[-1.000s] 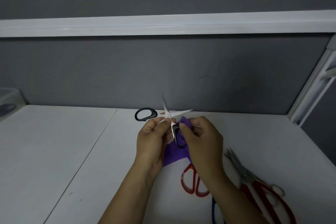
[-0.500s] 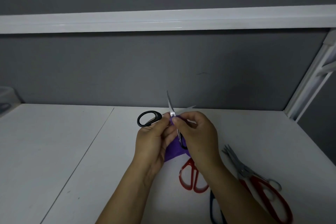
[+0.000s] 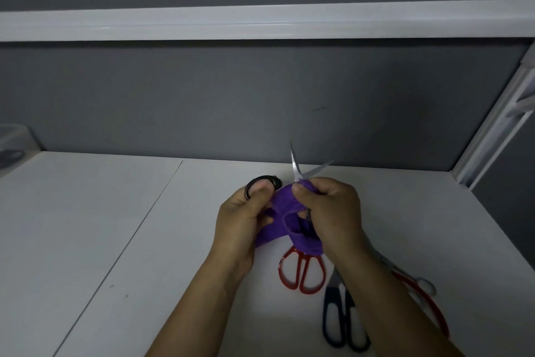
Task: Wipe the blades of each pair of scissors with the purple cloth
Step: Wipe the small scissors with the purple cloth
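Head view, nearest me: dark-blue-handled scissors (image 3: 344, 319) and red-looped steel scissors (image 3: 302, 272) lie on the white table (image 3: 86, 226). A third pair, red-and-grey-handled scissors (image 3: 419, 293), is half hidden under the right forearm. Beyond them, above the table, the left hand (image 3: 243, 220) curls round one loop of the black-handled scissors (image 3: 276, 182), thumb pressed on the ring. The right hand (image 3: 330, 212) pinches the crumpled purple cloth (image 3: 285, 206) round the base of the blades, just at the pivot. Both steel blades stand spread in a V above the knuckles. To my eye the wipe should run from pivot out to tip, one blade at a time. Pads belong on the flat faces, off the cutting edge, while the left hand holds steady.
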